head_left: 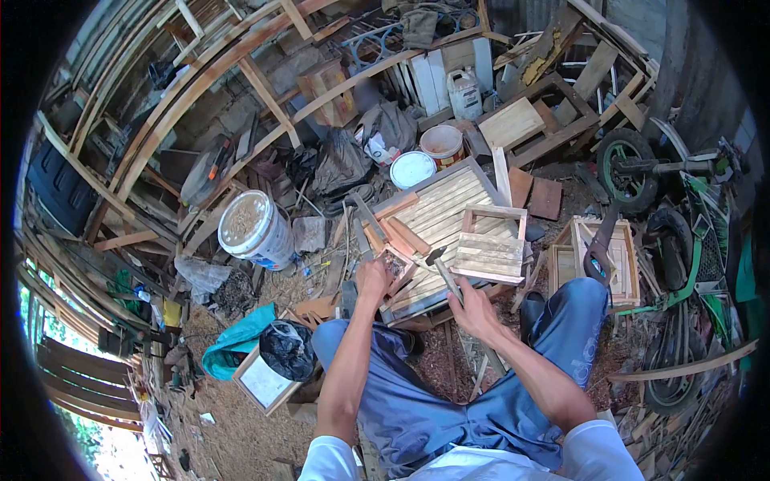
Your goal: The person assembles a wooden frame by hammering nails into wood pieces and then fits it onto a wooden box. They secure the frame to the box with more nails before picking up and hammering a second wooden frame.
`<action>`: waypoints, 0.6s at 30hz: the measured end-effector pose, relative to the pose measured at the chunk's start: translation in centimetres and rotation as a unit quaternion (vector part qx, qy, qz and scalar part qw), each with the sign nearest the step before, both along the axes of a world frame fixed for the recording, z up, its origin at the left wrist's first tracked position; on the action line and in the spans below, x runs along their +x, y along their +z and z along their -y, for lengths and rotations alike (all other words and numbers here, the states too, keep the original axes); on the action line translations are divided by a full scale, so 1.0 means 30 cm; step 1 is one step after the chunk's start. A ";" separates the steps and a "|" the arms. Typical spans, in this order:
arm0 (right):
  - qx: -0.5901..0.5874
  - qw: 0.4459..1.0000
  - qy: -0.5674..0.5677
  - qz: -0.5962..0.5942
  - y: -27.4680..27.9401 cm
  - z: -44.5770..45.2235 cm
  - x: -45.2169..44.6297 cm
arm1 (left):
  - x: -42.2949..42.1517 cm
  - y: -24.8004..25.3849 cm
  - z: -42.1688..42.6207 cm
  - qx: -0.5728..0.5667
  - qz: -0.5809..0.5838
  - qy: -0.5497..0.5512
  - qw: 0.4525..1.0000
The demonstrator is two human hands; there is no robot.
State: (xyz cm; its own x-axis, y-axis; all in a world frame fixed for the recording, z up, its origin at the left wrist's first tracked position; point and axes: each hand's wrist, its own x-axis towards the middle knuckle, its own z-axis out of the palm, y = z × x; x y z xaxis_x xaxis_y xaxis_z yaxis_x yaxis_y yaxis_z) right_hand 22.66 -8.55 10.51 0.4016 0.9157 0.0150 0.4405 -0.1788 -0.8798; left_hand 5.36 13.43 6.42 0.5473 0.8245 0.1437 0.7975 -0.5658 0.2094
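My right hand (473, 311) is wrapped round the wooden handle of a hammer (446, 277), whose dark head (435, 256) points up and left over the slatted wooden panel (433, 207). My left hand (371, 279) is closed at the left edge of a small wooden frame (398, 266); its fingertips are too small to make out clearly. Wooden strips (407, 237) lie just beyond the small frame. Right of the hammer, a small slatted wooden box (491, 258) rests on the panel.
A white bucket (277, 248) of sawdust stands at the left. Beyond the panel are a white-lidded pail (413, 171) and a brown-topped bucket (442, 146). At the right, a saw (596, 255) lies on wooden boxes (625, 272), near a green bicycle (696, 264).
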 end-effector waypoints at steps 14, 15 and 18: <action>-0.011 1.000 0.001 -0.018 0.005 0.001 0.014 | -0.008 0.004 0.033 -0.082 0.206 0.074 0.972; -0.013 1.000 0.001 -0.020 0.008 0.003 0.012 | -0.005 -0.001 0.026 -0.089 0.223 0.086 0.967; -0.012 1.000 0.000 -0.028 0.018 0.009 0.010 | -0.001 -0.007 0.023 -0.087 0.255 0.104 0.957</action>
